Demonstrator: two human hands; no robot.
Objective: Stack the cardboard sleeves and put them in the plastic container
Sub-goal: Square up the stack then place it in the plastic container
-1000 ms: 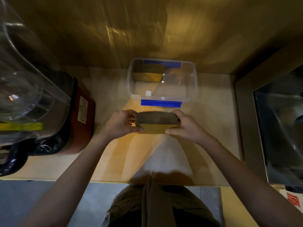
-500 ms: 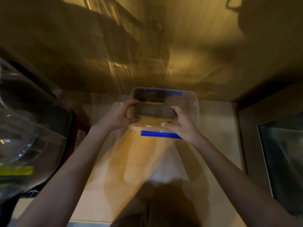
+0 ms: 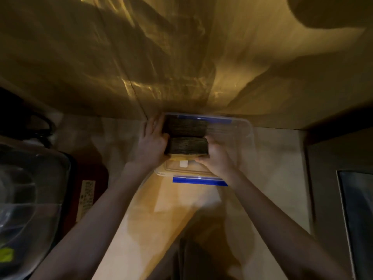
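A clear plastic container (image 3: 245,138) with blue clips stands on the counter against the back wall. Inside its far left part an earlier stack of cardboard sleeves (image 3: 185,126) stands on edge. I hold a second stack of cardboard sleeves (image 3: 188,146) inside the container, right in front of the first stack. My left hand (image 3: 150,143) grips its left end and my right hand (image 3: 215,158) grips its right end. Whether the held stack touches the container's floor is unclear.
A blender with a clear jug (image 3: 26,199) and a dark red base (image 3: 88,190) stands at the left. A dark appliance (image 3: 355,209) fills the right edge. The wooden counter (image 3: 161,215) runs from the container toward me.
Both hands carried the sleeve stack forward from above the near rim and lowered it into the container beside the first stack. The camera tilted up toward the wall.
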